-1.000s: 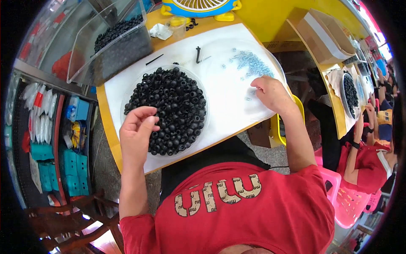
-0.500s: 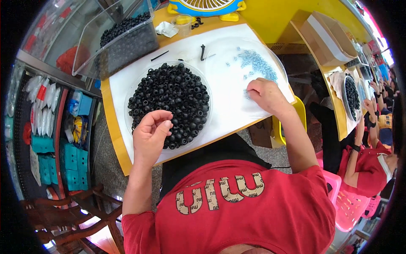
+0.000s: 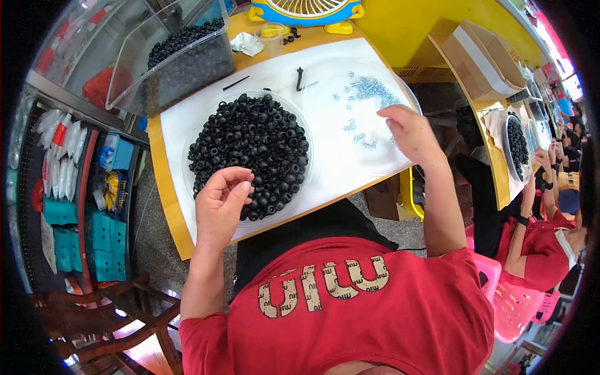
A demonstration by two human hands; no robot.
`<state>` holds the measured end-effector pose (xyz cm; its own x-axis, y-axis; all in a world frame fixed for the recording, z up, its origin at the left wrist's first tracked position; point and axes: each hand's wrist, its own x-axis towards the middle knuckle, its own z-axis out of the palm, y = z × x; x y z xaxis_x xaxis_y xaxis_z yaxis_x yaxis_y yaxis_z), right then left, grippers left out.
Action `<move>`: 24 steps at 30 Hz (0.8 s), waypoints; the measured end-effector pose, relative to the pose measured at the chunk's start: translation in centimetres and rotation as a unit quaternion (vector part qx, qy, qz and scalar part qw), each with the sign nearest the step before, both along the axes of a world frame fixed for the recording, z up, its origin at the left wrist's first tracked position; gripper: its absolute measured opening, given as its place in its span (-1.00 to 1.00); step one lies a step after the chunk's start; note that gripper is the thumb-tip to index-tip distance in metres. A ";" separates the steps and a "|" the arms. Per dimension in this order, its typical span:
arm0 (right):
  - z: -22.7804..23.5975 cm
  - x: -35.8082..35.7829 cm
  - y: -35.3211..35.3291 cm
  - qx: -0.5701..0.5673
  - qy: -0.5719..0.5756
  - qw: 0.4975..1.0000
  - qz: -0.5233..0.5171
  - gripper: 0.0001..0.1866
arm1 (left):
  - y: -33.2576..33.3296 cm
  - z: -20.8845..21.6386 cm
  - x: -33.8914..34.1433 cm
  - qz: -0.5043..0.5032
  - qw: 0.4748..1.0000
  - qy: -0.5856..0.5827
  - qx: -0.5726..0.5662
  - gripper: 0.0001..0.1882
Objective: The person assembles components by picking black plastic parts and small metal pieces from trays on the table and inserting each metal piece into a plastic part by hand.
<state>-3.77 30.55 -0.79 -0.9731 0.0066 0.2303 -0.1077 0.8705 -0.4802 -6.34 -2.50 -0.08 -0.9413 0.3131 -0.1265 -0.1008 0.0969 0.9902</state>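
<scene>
My left hand (image 3: 220, 205) hovers at the near edge of a round clear tray (image 3: 188, 134) heaped with black ring-like plastic parts (image 3: 250, 140). Its thumb and fingertips are drawn together; whatever they pinch, if anything, is hidden. Over the right side of a second clear round tray (image 3: 328, 140) is my right hand (image 3: 410, 134), fingers bent and close together with the index finger foremost. I cannot make out what is in them. Small pale-blue pieces (image 3: 370, 89) lie beside its fingertips, with more scattered below. Both trays rest on a white sheet (image 3: 275, 74).
A clear bin (image 3: 194, 75) of black parts stands at the far left, near a small clear cup (image 3: 270, 40) and a blue-and-yellow fan (image 3: 305, 11). Two thin black pieces lie behind the trays. To the right, another person in red sits at a table with a cardboard box (image 3: 481, 59).
My right hand has moved right and slightly up over the pale-blue pieces, uncovering a scattered group below. The left hand has barely moved.
</scene>
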 end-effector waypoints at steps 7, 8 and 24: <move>0.6 0.7 -0.2 -0.094 -0.056 0.988 -0.107 -0.84 | -0.2 -0.6 0.0 0.022 1.000 0.003 0.011 -0.86; 0.4 0.6 -0.3 -0.085 -0.061 0.990 -0.094 -0.83 | -0.2 -0.7 0.0 0.028 1.000 0.004 0.014 -0.86; -1.9 -1.7 -1.4 0.101 -0.054 0.993 -0.009 -0.85 | -0.9 -0.3 0.2 0.078 0.996 0.032 0.040 -0.87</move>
